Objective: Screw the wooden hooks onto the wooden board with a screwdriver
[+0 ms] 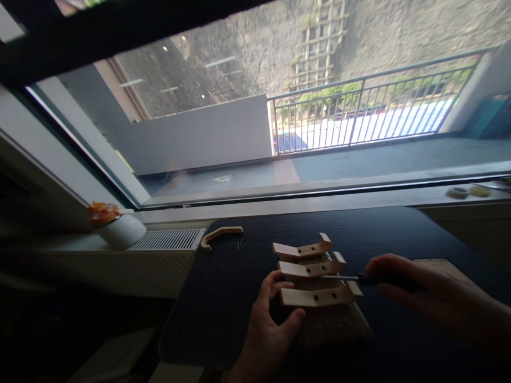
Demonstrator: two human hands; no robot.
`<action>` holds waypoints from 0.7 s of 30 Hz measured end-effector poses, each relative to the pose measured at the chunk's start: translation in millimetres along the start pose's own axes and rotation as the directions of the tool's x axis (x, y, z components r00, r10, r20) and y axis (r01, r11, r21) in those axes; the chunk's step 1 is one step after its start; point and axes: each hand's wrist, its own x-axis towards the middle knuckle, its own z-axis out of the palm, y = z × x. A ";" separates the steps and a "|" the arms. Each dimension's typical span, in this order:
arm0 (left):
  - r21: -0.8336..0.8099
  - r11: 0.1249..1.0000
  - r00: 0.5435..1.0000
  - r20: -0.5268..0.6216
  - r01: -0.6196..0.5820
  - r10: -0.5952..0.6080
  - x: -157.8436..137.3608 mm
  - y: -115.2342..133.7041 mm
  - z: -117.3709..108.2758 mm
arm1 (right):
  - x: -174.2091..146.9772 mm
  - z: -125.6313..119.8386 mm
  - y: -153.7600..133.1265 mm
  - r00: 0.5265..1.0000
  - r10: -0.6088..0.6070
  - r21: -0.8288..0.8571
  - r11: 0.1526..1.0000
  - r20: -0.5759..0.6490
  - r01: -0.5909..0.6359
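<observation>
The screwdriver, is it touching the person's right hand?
Touching. The head view shows the right hand with its fingers around the handle of the screwdriver.

Three hooks (293, 270) in a row atop a block (335, 327) on the table (215, 314), loose hook (223, 231) at left, screwdriver (344, 277) at right, sill (255, 209) behind.

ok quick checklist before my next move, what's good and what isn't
1. Screwdriver held: ok, in the right hand.
2. Left hand clear of screwdriver tip: ok, apart.
3. Tip seated in a screw: cannot tell, too small.
4. Row of three wooden hooks aligned: ok, side by side.
5. Fourth wooden hook with them: not ok, lies apart near the far-left corner of the black table.
</observation>
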 end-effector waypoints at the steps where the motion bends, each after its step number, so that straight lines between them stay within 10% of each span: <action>1: -0.075 0.996 0.999 -0.017 0.042 -0.044 -3.4 -3.9 4.4 | -7.8 7.1 8.4 1.000 0.009 0.110 0.994 0.016 -0.010; 10: -0.001 1.000 0.997 0.077 -0.029 0.029 -5.5 -29.0 24.7 | -15.8 67.3 26.4 0.984 0.166 0.500 0.848 0.064 -0.175; 21: 0.185 0.971 0.985 0.113 -0.152 0.132 -2.6 -37.2 19.7 | -9.6 67.7 24.6 0.997 0.058 0.435 0.897 0.060 -0.078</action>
